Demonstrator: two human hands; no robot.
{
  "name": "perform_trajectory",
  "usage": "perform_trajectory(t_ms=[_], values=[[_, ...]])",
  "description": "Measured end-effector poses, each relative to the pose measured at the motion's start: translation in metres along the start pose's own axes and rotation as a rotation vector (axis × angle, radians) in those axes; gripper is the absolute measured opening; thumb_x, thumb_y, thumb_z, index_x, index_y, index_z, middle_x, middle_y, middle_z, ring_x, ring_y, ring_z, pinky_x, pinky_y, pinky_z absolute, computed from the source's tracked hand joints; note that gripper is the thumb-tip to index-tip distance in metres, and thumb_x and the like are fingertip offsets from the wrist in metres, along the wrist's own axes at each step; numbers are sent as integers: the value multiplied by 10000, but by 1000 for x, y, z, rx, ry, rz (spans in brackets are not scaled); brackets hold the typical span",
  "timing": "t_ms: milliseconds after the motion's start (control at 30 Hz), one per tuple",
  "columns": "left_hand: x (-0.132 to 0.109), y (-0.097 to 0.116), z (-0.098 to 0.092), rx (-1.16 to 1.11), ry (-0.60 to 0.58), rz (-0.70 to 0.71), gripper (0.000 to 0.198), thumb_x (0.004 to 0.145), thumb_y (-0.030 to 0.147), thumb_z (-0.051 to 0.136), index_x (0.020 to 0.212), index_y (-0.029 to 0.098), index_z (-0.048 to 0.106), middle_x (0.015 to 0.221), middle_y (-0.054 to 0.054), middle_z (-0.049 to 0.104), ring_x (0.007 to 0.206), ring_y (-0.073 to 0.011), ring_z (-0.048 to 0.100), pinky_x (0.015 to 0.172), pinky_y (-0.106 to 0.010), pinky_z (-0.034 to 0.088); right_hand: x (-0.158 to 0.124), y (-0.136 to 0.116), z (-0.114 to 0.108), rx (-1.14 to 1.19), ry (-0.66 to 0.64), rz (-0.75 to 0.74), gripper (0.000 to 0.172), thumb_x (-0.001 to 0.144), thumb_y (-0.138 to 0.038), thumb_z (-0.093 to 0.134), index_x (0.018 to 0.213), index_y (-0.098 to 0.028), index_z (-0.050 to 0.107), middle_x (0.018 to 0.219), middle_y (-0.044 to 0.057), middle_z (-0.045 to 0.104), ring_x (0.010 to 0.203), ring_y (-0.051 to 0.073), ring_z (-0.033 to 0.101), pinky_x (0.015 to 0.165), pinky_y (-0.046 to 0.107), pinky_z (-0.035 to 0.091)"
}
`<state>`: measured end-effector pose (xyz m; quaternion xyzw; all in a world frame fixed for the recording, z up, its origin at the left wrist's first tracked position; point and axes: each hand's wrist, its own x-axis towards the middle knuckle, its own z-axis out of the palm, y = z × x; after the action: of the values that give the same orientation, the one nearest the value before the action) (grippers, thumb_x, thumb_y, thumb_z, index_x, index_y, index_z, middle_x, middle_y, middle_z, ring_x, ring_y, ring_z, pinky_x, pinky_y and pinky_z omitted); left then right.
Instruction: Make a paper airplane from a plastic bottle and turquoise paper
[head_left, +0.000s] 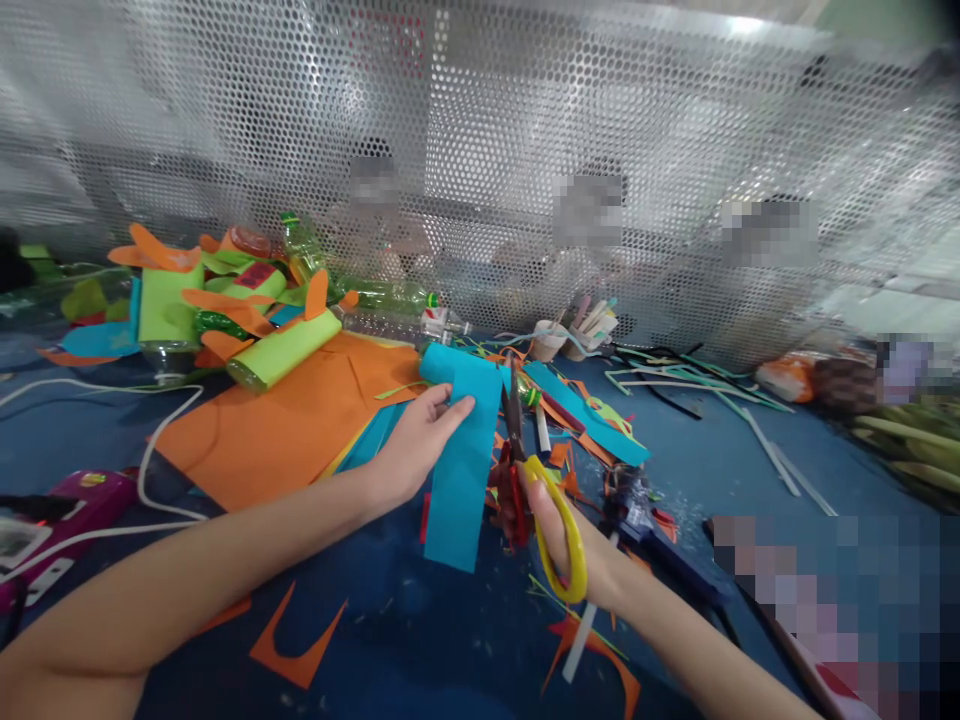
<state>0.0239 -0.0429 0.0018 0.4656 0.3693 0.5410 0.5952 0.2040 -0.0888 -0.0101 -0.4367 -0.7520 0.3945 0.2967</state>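
My left hand [416,440] pinches a long blue paper strip [461,470] near its upper left edge and holds it above the blue table. My right hand [559,530] has its fingers through the yellow and red handles of a pair of scissors [517,450]. The blades point away from me along the strip's right edge. A large orange paper sheet [285,425] lies on the table just left of my left hand.
Bottles wrapped in green and orange paper [281,350] lie at the back left. Cups of sticks [574,335], paper strips and scraps [705,385] spread across the back right. A black glue gun [637,505] lies right of the scissors. White cables [161,440] and a pink device [56,520] are at left. A perforated metal screen [480,150] stands behind.
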Motion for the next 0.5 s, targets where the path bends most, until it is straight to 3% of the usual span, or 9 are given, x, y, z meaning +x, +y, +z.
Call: perform_trajectory(t_ms=[167,333,500], values=[[-5,4,3,53,42,24,315,764,442,634,918,174,575,703,-4,600,621,-142,576,529,-234,422,-2,-10,-3,-217,17,-92,380,920,-532,270,798,-220,450,738,20,550,630,161,506,618,308,468],[-7,5,2,142,69,45,327,757,449,635,930,179,566,695,2,594,592,-141,559,487,-225,384,-1,-15,1,-312,72,-148,434,907,-581,220,727,-229,400,632,6,507,530,153,469,516,299,427],[-8,5,2,210,76,59,343,775,455,608,980,183,568,651,14,562,572,-141,539,475,-229,367,0,-6,1,-326,88,-169,427,912,-573,212,748,-230,406,664,15,523,556,157,484,527,303,433]])
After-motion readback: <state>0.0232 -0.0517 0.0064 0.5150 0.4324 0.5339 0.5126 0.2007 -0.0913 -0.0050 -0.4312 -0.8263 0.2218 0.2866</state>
